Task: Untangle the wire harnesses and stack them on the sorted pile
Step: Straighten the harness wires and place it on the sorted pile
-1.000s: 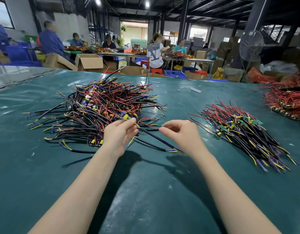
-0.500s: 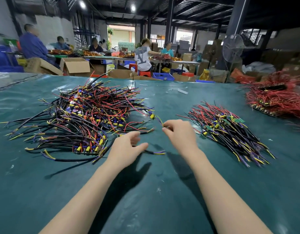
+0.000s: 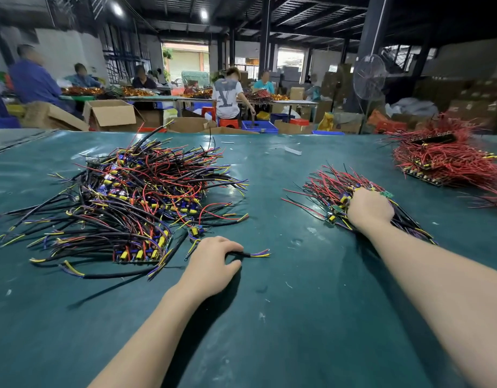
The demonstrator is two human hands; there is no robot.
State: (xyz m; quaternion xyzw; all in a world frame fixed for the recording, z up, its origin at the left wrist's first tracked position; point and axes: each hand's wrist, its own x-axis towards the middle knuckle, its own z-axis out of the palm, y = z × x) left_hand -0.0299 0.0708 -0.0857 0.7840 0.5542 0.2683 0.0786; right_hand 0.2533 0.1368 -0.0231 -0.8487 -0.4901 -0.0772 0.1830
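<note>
On the sorted pile point(image 3: 339, 189), toward the table's point(image 3: 269, 331) right edge, the right hand point(image 3: 369, 208) lay knuckles-up; grip hidden, could not tell. Left hand point(image 3: 211, 261) pinched a black cable point(image 3: 241, 254) just beside the tangled heap point(image 3: 135, 197). Best course seemed: lay wires parallel, draw the cable out lengthwise, slowly.

A dark green table cover point(image 3: 269, 331) was spread across the lower frame. Behind it, in the middle band, long worktables point(image 3: 307, 101) were attended by people point(image 3: 226, 98), and open cardboard boxes point(image 3: 113, 114), a blue crate point(image 3: 259, 126) and a red stool point(image 3: 228, 123) were set on the floor. A standing fan point(image 3: 369, 77) was seen at upper right beside a dark pillar point(image 3: 374, 32). Two ceiling lamps point(image 3: 204, 14) were lit at the top, and daylight was let in through a doorway point(image 3: 185, 61) at upper centre.
</note>
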